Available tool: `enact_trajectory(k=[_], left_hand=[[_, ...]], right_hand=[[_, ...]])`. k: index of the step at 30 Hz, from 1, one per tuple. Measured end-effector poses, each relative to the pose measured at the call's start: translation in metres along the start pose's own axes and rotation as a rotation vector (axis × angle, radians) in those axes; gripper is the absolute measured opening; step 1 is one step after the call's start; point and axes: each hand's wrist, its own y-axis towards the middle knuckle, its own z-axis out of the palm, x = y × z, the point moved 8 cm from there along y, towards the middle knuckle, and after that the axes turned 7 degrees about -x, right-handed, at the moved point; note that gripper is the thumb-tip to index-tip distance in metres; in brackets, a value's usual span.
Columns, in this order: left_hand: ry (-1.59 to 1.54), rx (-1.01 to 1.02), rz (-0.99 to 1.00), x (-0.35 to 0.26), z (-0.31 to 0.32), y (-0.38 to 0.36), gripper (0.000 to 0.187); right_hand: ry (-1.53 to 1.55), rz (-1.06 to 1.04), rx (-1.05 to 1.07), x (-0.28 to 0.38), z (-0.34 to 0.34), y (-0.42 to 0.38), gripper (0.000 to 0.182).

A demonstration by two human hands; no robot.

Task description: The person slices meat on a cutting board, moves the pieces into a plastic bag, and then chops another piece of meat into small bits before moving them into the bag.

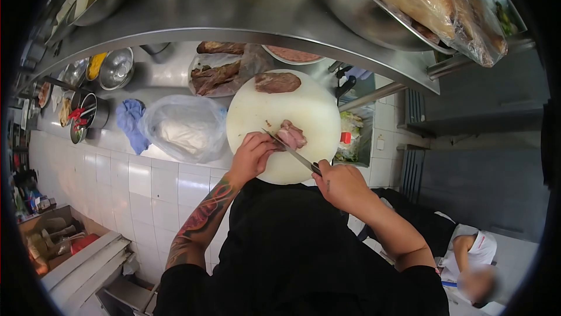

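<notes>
My right hand (340, 182) is closed round the dark handle of a knife (297, 156). The blade runs up and left across a round white cutting board (245, 105), its tip near my left fingertips. My left hand (255, 153) has its fingers curled and pressed on a piece of meat at the blade's left side; the fingers partly hide it. Just right of the blade lie cut pieces of pinkish meat (291, 133). A larger browned chunk of meat (277, 83) rests at the board's far side.
Left of the board sit a clear plastic bag (186, 129), a blue cloth (131, 124) and metal bowls (116, 68). Behind are dark meat strips (216, 77) on plastic. A steel shelf (245, 9) overhangs the far side. Another person (467, 251) is at lower right.
</notes>
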Motion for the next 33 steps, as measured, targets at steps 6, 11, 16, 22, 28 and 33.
enact_trajectory(k=[6,11,16,22,28,33], left_hand=[[-0.014,-0.008,0.005,0.0,-0.003,0.003,0.03],[0.007,-0.024,0.006,-0.004,-0.003,0.004,0.029],[0.013,-0.022,0.007,0.001,-0.004,0.003,0.029],[0.0,-0.093,0.021,-0.006,-0.011,0.001,0.031],[-0.027,-0.073,-0.012,0.002,-0.007,-0.003,0.031],[-0.012,-0.074,0.007,-0.002,-0.01,0.0,0.029]], right_hand=[[0.063,-0.038,-0.101,0.018,0.025,0.061,0.03],[-0.006,0.051,0.145,0.0,0.008,0.021,0.033],[0.14,-0.015,-0.105,0.002,0.069,0.08,0.046],[0.219,-0.072,-0.113,0.01,0.016,0.058,0.047],[0.064,-0.081,-0.051,0.0,0.004,0.013,0.029],[0.023,-0.021,0.015,0.006,0.006,0.015,0.031]])
